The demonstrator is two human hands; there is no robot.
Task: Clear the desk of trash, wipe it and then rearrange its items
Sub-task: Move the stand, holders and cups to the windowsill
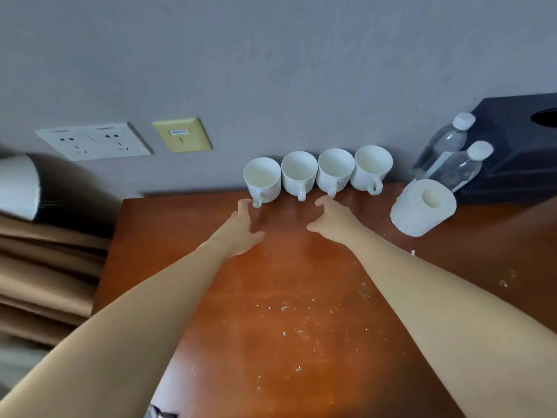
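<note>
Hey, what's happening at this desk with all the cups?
A person reaches both hands toward four white cups lined up against the wall at the back of a wooden desk. The left hand is at the handle of the leftmost cup, and the right hand is just short of the third cup. Neither cup is lifted. A toilet roll, two water bottles and a dark box sit to the right. Pale specks dot the desk, so wiping looks unfinished.
</note>
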